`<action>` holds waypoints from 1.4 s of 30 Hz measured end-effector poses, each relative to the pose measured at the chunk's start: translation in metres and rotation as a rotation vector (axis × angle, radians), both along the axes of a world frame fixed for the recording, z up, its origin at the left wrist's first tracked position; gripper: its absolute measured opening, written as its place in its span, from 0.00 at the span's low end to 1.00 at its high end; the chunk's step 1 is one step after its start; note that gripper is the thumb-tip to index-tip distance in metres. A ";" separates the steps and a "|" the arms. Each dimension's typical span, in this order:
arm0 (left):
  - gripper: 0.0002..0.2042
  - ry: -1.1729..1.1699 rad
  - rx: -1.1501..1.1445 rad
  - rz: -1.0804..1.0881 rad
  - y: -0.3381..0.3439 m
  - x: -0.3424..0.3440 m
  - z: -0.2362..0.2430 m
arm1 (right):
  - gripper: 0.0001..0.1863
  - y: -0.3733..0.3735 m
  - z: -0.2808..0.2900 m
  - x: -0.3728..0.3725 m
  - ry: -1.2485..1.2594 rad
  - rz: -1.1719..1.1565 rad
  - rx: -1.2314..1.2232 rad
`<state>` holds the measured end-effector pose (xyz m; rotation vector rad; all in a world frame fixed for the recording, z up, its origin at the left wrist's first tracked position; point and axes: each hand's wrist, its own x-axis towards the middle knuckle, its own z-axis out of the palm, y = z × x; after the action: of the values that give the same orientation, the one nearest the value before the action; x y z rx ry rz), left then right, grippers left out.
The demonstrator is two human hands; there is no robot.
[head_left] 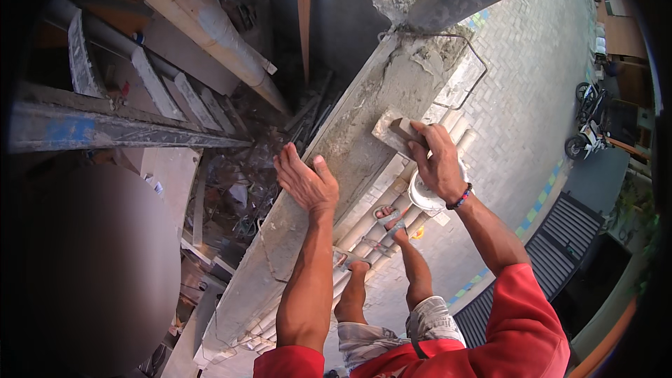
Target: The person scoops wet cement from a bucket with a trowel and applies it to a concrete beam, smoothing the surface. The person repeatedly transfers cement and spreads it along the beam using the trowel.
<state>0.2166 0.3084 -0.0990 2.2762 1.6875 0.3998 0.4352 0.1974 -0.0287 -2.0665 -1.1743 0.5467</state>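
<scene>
Head view, right fingers (425, 133) curled, gripping float (389, 130)

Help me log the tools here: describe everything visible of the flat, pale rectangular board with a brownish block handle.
The flat, pale rectangular board looks wooden and grey-smudged, with the darker brownish block handle on its upper face. The bare right hand grips that handle, partly covering it. The tool slants over the right side of the long, rough grey concrete beam; its underside is hidden, so contact cannot be confirmed.
</scene>
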 end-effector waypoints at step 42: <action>0.29 -0.240 0.030 0.035 -0.002 -0.004 -0.002 | 0.22 -0.034 -0.004 -0.085 0.106 0.302 -0.126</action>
<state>0.2127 0.3061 -0.1013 2.1226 1.6112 0.6807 0.3503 0.1631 -0.0330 -1.9463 -1.4298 0.8824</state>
